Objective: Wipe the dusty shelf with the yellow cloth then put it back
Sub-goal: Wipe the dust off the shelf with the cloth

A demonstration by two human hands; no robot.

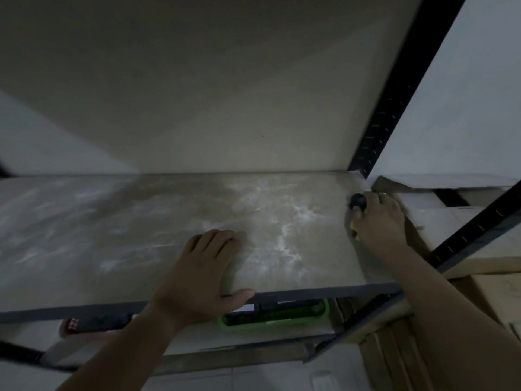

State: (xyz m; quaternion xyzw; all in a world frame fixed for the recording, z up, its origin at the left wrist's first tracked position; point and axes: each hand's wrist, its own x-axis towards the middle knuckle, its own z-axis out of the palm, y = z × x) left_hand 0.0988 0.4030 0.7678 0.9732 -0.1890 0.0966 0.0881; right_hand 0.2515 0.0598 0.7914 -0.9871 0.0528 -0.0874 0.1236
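A person leans over a dusty shelf [158,221] in a dim room, both bare hands on its pale surface. The left hand [203,275] lies flat and open near the front edge, fingers spread forward and thumb hooked along the dark metal front rail [324,292]; its grip holds nothing. The right hand [377,218] rests at the shelf's far right corner, beside the black perforated upright [394,100], its grip closed over a bunched yellow cloth [353,227], of which only a thin bright edge shows under the fingers. A small round black object [358,201] sits at the fingertips, touching or just beside them; what it is cannot be told. White streaks and swirls of dust [284,235] cross the shelf between the two hands and trail off to the left. On the level below, a green basket [273,317] shows under the rail, and a dark item with a red-and-white patterned end [93,324] lies to its left. Brown cardboard boxes [490,289] stand to the right of the rack.
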